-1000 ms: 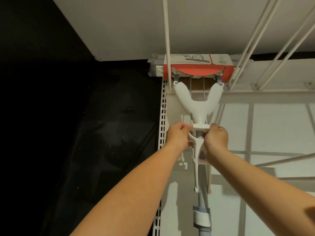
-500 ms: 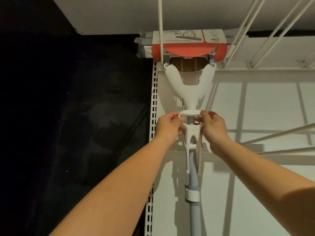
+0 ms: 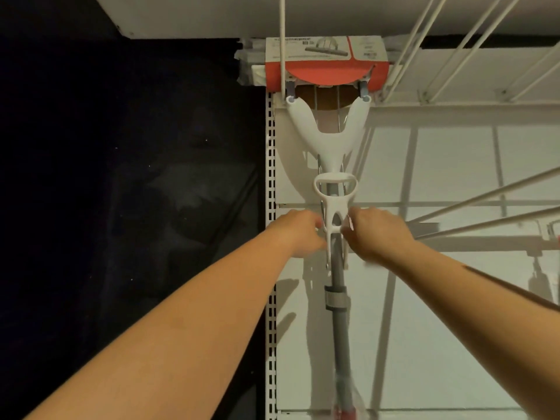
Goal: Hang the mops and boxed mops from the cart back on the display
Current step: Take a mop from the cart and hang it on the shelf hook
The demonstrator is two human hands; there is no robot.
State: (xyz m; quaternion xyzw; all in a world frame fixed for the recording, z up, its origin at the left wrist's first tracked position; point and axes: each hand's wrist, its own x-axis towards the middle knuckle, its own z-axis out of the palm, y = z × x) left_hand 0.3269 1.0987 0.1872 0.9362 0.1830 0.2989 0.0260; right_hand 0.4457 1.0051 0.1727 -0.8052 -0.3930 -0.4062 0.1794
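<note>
A mop hangs upright against the white display back panel (image 3: 454, 328). Its head sits in a red and white cardboard sleeve (image 3: 325, 60) at the top, with a white Y-shaped yoke (image 3: 328, 140) and a grey pole (image 3: 339, 328) below. A white wringer lever with a ring handle (image 3: 335, 189) lies along the pole. My left hand (image 3: 298, 233) and my right hand (image 3: 374, 233) sit on either side of the lever's lower part, below the ring. Their fingers curl toward it. Both hands are blurred, so I cannot tell whether they touch it.
White wire hooks (image 3: 454, 40) reach out from the top rail on the right, and two more rods (image 3: 485, 207) cross at mid height. A slotted upright (image 3: 270, 207) marks the panel's left edge, with dark space beyond. A white shelf underside (image 3: 212, 13) runs overhead.
Both hands have left the ring handle and dropped to the lever's lower part. The mop stays hanging in the same place on the display.
</note>
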